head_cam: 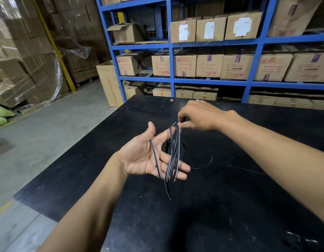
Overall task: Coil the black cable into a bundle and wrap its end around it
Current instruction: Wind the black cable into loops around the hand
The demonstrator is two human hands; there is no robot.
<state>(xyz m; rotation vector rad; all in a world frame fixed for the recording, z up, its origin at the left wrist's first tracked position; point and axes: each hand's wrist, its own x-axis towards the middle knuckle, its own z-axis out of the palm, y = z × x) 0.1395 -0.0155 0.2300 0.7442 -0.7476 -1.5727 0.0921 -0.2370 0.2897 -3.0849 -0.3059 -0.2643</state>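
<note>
left hand (146, 157) spread, black cable (173, 151) looped over fingers; right hand (197, 115) pinching loop top

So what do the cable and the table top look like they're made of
The cable: probably plastic or rubber sheathing, black and glossy, with a pale sheen along its edge; it bends in loose loops. The table top: a hard black board, matte, scuffed with pale scratches; possibly laminate or painted wood.

Head-worn view, forward-down, close
</note>
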